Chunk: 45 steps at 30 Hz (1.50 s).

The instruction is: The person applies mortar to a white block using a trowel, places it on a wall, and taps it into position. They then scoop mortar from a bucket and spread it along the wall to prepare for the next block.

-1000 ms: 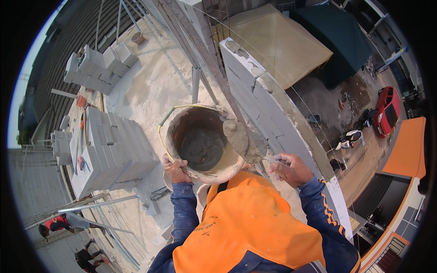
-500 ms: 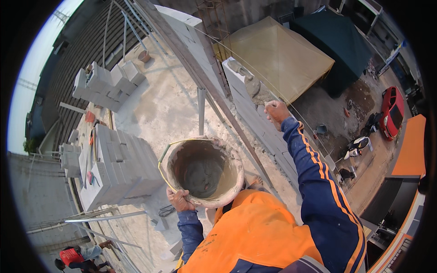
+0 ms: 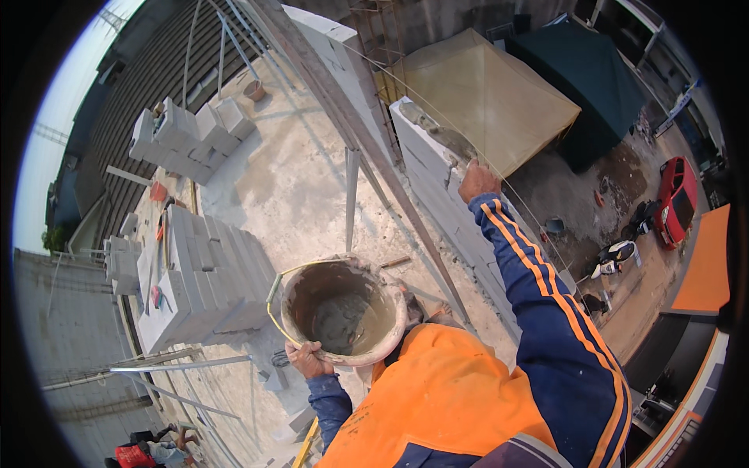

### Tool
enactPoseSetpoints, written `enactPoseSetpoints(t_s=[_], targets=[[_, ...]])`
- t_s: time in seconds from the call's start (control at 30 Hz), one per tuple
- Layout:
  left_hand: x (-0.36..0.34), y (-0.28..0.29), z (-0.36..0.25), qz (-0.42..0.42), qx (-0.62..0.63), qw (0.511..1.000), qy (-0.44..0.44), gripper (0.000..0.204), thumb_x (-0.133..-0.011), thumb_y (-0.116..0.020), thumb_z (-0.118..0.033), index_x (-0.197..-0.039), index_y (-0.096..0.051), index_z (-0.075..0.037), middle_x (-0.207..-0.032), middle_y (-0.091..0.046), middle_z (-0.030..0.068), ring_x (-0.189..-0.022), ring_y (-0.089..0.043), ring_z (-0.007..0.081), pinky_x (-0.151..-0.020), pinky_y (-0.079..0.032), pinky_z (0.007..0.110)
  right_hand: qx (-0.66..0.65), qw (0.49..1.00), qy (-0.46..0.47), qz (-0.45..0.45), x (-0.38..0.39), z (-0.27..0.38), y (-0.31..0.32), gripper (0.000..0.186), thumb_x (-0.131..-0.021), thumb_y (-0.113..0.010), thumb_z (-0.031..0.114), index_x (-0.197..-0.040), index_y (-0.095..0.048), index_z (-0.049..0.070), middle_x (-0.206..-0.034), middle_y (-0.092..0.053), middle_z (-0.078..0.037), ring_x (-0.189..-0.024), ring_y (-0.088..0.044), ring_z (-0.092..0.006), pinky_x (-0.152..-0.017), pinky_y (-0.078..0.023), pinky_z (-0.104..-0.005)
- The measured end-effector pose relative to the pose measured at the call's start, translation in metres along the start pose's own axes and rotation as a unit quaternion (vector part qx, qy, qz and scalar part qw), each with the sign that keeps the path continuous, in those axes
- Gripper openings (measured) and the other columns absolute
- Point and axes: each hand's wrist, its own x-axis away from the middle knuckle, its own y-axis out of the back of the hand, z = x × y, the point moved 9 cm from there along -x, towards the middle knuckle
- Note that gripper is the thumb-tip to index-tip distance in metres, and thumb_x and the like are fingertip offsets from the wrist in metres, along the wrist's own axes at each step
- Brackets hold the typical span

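My left hand [image 3: 310,359] grips the near left rim of a round bucket [image 3: 396,331]. Wet grey mortar [image 3: 343,316] lies in the bottom of the bucket, and its yellow handle [image 3: 275,292] hangs over the left side. At the top of a block wall [image 3: 429,168], my right hand [image 3: 477,182] is closed, its back toward me. Whatever it holds is hidden behind the fingers. Just beyond that hand, a strip of grey mortar [image 3: 449,140] covers part of the wall's top.
Stacked pale blocks [image 3: 207,261] with tools on top stand at left. A slanting metal beam [image 3: 374,175] runs beside the wall. A thin string [image 3: 429,109] stretches along it. Beyond the wall, lower down, are canopies [image 3: 484,101] and a red car [image 3: 676,201]. Another person [image 3: 152,451] is at lower left.
My right hand has turned and moved slightly; the mortar lump that stood beyond it now lies flatter along the wall top. The bucket has shifted a little down and left, still in my left hand.
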Motion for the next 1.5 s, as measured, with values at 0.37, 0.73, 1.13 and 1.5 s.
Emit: enactPoseSetpoints(t_s=[0.37, 0.73, 1.13, 1.5], targets=[[-0.009, -0.018, 0.011, 0.004, 0.009, 1.000, -0.025, 0.030, -0.055, -0.055, 0.013, -0.075, -0.050, -0.008, -0.069, -0.050, -0.0011, -0.053, -0.046, 0.0105, -0.047, -0.044, 0.024, 0.022, 0.996, 0.004, -0.088, 0.095, -0.054, 0.010, 0.037, -0.085, -0.067, 0.013, -0.118, -0.055, 0.002, -0.110, -0.060, -0.020, -0.098, -0.067, -0.0369, -0.082, -0.056, -0.0433], [-0.024, -0.041, 0.023, 0.039, 0.068, 0.996, 0.046, 0.027, -0.058, -0.060, 0.015, -0.071, -0.050, -0.007, -0.066, -0.055, 0.0007, -0.050, -0.049, 0.0101, -0.045, -0.046, 0.025, -0.004, 0.990, 0.009, -0.143, 0.160, -0.084, 0.006, 0.039, -0.081, -0.069, 0.013, -0.115, -0.056, -0.001, -0.105, -0.063, -0.024, -0.099, -0.064, -0.0410, -0.086, -0.051, -0.0476], [-0.037, -0.071, -0.020, 0.204, -0.057, 0.977, -0.027, 0.023, -0.058, -0.065, 0.006, -0.065, -0.045, -0.005, -0.109, -0.069, 0.0111, -0.065, -0.050, 0.0067, -0.054, -0.044, 0.024, -0.217, 0.919, 0.307, -0.119, 0.343, 0.055, 0.052, 0.033, -0.078, -0.070, 0.011, -0.108, -0.061, -0.001, -0.096, -0.064, -0.020, -0.084, -0.065, -0.0409, -0.074, -0.053, -0.0461], [-0.006, -0.114, -0.059, 0.365, -0.097, 0.916, -0.131, 0.029, -0.057, -0.067, -0.003, -0.066, -0.040, -0.006, -0.110, -0.065, 0.0146, -0.088, -0.052, 0.0149, -0.076, -0.043, 0.029, 0.019, 0.938, 0.321, 0.129, 0.373, 0.155, -0.042, 0.030, -0.082, -0.069, 0.021, -0.107, -0.066, 0.005, -0.096, -0.065, -0.023, -0.085, -0.069, -0.0403, -0.075, -0.056, -0.0494]])
